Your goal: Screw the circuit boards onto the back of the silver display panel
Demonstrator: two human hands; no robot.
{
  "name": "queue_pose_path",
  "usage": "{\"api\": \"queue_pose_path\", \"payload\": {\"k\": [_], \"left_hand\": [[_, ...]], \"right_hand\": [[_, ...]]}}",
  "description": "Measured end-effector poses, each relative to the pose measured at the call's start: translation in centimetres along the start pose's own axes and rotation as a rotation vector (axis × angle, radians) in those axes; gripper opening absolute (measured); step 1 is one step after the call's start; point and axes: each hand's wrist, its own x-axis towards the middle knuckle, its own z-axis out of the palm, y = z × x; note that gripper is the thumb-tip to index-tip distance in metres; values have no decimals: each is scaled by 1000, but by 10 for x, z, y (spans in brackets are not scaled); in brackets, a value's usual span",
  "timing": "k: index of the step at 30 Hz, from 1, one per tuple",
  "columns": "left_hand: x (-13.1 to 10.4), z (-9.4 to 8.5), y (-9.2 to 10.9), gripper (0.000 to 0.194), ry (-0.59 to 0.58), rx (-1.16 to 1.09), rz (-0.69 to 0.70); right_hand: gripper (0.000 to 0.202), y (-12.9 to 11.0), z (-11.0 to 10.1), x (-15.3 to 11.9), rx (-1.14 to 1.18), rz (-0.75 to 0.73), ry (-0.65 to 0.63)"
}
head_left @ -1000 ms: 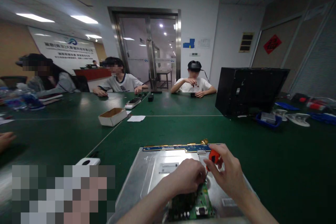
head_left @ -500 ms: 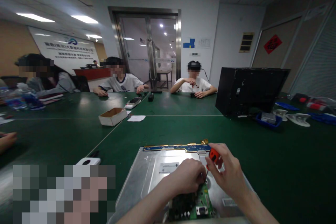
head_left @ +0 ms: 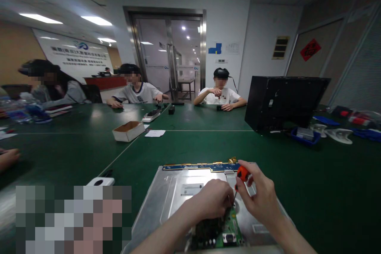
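The green table (head_left: 190, 147) is the biggest thing, and on it, at six o'clock, lies the flat metal panel (head_left: 166, 196). Seen from this panel, the white box (head_left: 133, 132) stands at ten o'clock; its brown inner wall is visible, but its bottom I cannot see well. The blue tray (head_left: 308, 141) is at two o'clock and holds a silvery block (head_left: 305, 133). On the near part of the panel lies the green board (head_left: 233, 226). The left hand (head_left: 216, 198) bends over its far end, fingers drawn together (whether they grip something, I cannot tell). The right hand (head_left: 262, 190) pinches the orange screwdriver (head_left: 243, 173), which is tilted, its tip near the left fingers. The present step seems to be screwdriver work at the board's far edge; the next move, I judge, calls for a steady tip.
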Motion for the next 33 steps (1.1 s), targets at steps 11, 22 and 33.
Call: {"api": "queue_pose_path", "payload": {"k": [11,22,33], "left_hand": [[2,1,-1,17,1,-33,-6],[2,3,-3,17,8,-32,11],[1,5,-4,16,-5,-17,-5]], "right_hand": [[34,-2,-2,2,-14,-26,-24],[31,1,-2,1,-5,-44,-28],[20,-13,-16,24,-274,-61,-262]]}}
